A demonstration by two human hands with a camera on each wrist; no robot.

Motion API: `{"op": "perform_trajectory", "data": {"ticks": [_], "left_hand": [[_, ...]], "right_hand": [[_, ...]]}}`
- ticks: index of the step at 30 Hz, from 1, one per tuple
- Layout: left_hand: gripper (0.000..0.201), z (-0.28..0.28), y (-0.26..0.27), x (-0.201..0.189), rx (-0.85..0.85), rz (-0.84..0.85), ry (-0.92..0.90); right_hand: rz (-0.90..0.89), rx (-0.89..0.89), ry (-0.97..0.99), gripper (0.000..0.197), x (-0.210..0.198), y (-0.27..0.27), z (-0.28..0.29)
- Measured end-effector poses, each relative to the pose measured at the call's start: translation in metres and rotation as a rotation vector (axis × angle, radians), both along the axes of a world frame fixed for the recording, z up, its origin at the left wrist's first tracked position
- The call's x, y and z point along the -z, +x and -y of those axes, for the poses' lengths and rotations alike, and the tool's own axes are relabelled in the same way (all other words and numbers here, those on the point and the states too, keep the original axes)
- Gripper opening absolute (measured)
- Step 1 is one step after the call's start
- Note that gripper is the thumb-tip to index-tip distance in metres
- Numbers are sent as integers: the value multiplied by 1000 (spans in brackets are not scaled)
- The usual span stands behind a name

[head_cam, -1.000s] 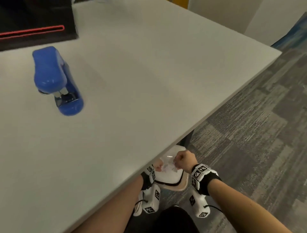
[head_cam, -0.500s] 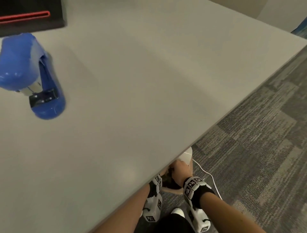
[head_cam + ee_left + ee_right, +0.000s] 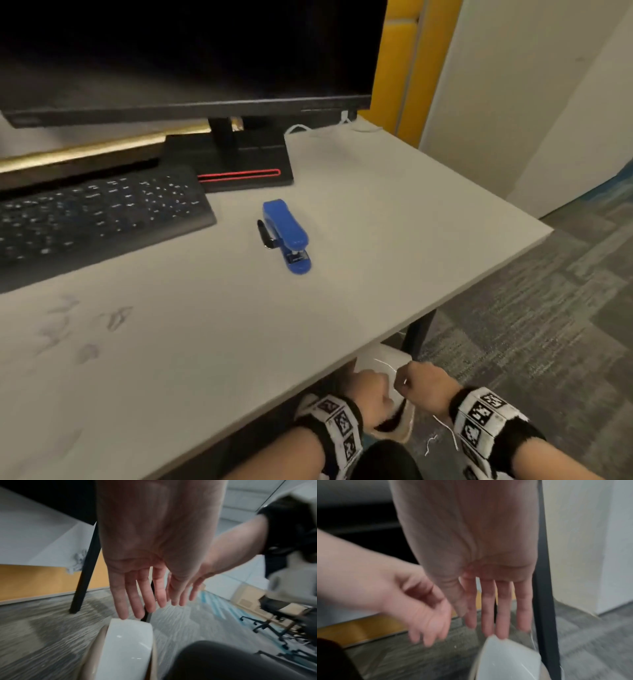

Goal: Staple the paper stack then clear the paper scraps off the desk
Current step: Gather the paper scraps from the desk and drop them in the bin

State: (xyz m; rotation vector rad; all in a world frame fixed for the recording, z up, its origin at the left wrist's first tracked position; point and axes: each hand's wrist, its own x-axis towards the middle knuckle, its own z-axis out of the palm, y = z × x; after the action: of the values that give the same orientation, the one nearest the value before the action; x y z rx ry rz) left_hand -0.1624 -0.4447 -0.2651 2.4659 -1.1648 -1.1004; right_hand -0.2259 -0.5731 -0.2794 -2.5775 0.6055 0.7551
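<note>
Both hands empty, fingers spread, left hand [image 3: 150, 563], right hand [image 3: 477, 555], above white bin [image 3: 126, 647]; stapler [image 3: 287, 235] on desk [image 3: 394, 246]

The scene is lit dimly and evenly, with a warm cast. The bench [image 3: 342, 308] is rendered as a soft grey surface with faint smudges at the near left, and only a weak shadow is thrown beside the stapler [image 3: 287, 236]. The monitor [image 3: 185, 51] is shown as a near-black mass. Straight edges are bowed toward the frame borders by the wide lens. Motion blur is seen in both wrist views, strongest on the carpet [image 3: 42, 622] and on the left hand [image 3: 419, 608].
</note>
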Motion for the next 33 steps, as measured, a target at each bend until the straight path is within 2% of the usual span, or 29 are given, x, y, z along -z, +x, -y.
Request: {"op": "perform_trajectory", "data": {"ticks": [3,6,8,11,12,14,17,19,23,26,30,33], "left_hand": [[33,-41,-27,-53,136,-67,-6],[29,-88,-41,-97,116,-124,-189],[24,-122,-42,-129,29,-116,-321],[16,-176,-31,-174,-161,-10,-482],[15,-195,-24,-187,-230,54,-516],[16,-234,-10,-208,-348,256,-506],[22,-286,10,-216,-519,547,-328],[32,-314,20,-210,-585,621,-143],[49,-334,29,-191,-548,587,64],[54,-327,39,-186,-493,559,127],[55,-319,61,-191,-475,497,168],[54,-320,80,-196,-502,466,149]], "right_hand": [[-77,-214,44,23,-77,-12,-35],[-133,-357,181,17,-167,-10,-74],[-15,-352,268,20,-220,2,-102],[323,-331,322,21,-267,37,-148],[421,-346,313,21,-274,52,-164],[497,-394,261,24,-272,81,-193],[351,-587,19,45,-251,118,-232],[205,-698,-95,50,-238,130,-257],[95,-823,-259,43,-228,138,-297],[106,-855,-214,40,-231,146,-315],[304,-761,-55,46,-244,151,-301],[437,-709,-26,42,-248,133,-278]]}}
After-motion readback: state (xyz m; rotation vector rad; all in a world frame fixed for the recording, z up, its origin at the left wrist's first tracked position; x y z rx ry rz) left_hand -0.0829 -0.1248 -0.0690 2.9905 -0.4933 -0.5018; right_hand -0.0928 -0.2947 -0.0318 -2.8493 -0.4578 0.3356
